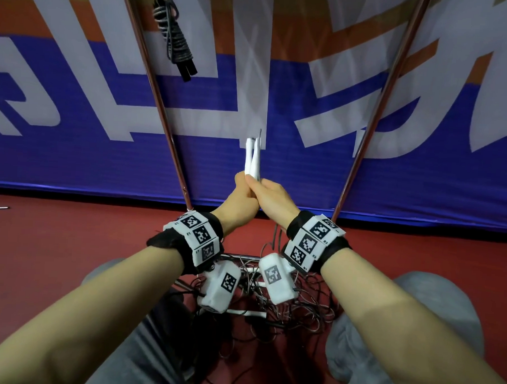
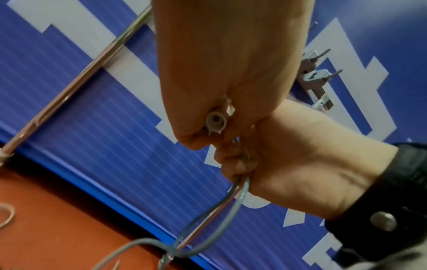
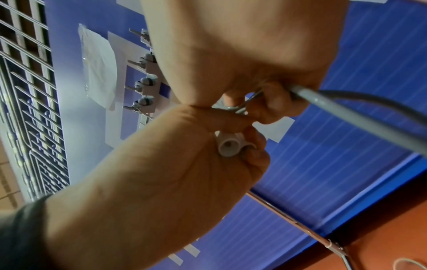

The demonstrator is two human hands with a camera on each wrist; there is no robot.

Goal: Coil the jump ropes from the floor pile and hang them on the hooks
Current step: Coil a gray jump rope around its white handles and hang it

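In the head view my two hands meet at chest height in front of the blue banner. My left hand (image 1: 242, 190) grips the two white handles (image 1: 252, 158) of a jump rope, which stick up side by side; one handle's hollow end (image 2: 216, 120) shows under its curled fingers. My right hand (image 1: 271, 194) presses against the left and grips the rope's grey cord (image 3: 328, 104), whose two strands (image 2: 239, 190) run down toward the floor. The pile of tangled ropes (image 1: 282, 303) lies on the red floor below my wrists. A row of metal hooks (image 3: 143, 84) is on the wall above.
A coiled dark rope (image 1: 173, 37) hangs at the upper left. Two slanted metal poles (image 1: 162, 112) (image 1: 374, 121) frame the space around my hands. My knees in grey trousers (image 1: 409, 323) flank the pile. A wire grid panel (image 3: 27, 109) stands beside the hooks.
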